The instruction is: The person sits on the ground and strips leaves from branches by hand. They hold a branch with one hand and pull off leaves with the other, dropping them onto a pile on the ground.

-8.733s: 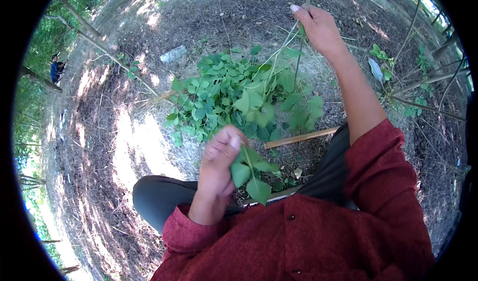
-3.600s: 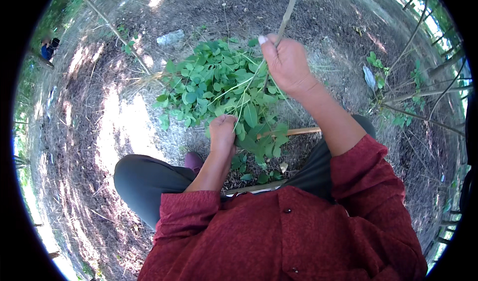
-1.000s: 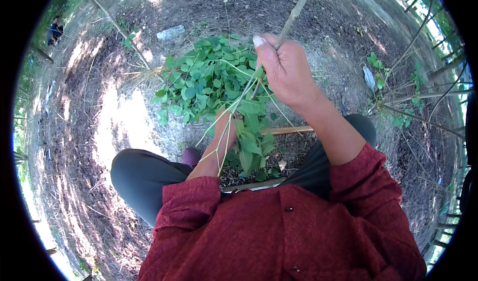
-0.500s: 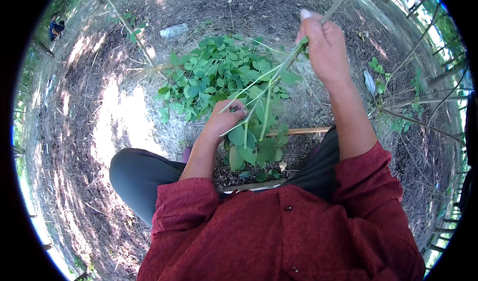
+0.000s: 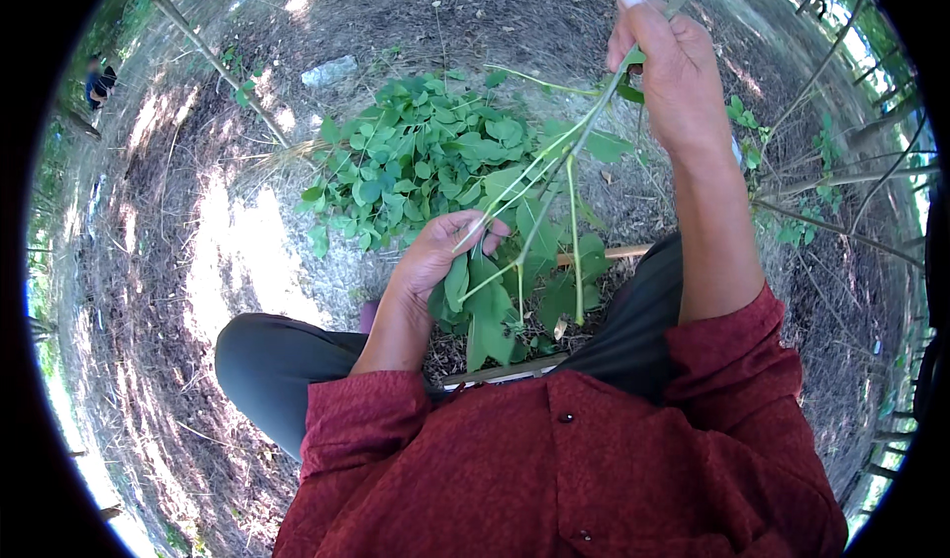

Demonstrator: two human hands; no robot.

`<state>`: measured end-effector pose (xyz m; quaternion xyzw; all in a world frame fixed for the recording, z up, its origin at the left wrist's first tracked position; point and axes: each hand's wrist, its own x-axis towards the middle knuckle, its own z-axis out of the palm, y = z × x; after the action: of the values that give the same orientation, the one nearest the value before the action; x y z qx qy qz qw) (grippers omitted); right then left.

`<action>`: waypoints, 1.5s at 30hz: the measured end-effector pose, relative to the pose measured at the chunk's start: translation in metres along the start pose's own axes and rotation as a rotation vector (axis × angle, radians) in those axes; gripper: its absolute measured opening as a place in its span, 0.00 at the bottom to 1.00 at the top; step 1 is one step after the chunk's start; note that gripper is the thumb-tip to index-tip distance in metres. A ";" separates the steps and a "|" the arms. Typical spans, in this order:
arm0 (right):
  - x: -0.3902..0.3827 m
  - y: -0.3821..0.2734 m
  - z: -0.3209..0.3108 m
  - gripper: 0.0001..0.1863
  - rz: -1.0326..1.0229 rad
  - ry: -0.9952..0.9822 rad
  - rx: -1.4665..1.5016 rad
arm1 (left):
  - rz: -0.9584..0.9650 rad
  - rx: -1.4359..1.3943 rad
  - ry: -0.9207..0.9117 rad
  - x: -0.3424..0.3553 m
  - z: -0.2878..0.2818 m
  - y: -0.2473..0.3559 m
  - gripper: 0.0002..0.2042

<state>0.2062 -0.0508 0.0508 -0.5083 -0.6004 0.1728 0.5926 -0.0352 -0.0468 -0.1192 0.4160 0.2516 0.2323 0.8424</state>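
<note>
My right hand (image 5: 678, 83) is raised at the upper right, its fingers wrapped round the thick end of a leafy branch (image 5: 594, 115). The branch slants down toward my lap, with thin pale stalks, some bare, and broad green leaves (image 5: 490, 319) hanging from its lower part. At those stalks, my left hand (image 5: 435, 251) is closed with thumb and fingers pinching leaves; its fingertips are partly hidden by the stalks. Beyond my left hand lies a pile of picked green leaves (image 5: 421, 147) on the ground.
A pale stone (image 5: 330, 70) lies past the pile. A thin pole (image 5: 213, 61) stands at the left, and bare branches (image 5: 841, 177) reach in from the right. A wooden strip (image 5: 614, 253) lies by my right leg. Far left, a person (image 5: 97, 83) is in the background.
My right hand has moved a little up and right with the branch. The lower leaves and stalks have swung, and my left hand has shifted slightly to the right among them.
</note>
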 end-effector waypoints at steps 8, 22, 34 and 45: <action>-0.008 -0.025 -0.003 0.21 0.006 0.008 0.073 | 0.048 0.119 -0.060 0.005 -0.002 -0.007 0.10; -0.019 -0.021 0.018 0.24 0.026 0.127 -0.092 | 0.006 0.479 0.574 0.031 -0.064 -0.093 0.08; -0.007 -0.003 0.009 0.23 -0.102 0.050 -0.028 | 0.449 0.097 0.716 0.006 -0.034 0.025 0.16; -0.017 -0.015 0.022 0.23 -0.003 -0.041 0.085 | 0.382 0.504 0.192 0.003 0.016 0.029 0.13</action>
<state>0.1773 -0.0621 0.0490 -0.4782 -0.6053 0.2074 0.6016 -0.0281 -0.0387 -0.0874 0.6272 0.2968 0.3545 0.6268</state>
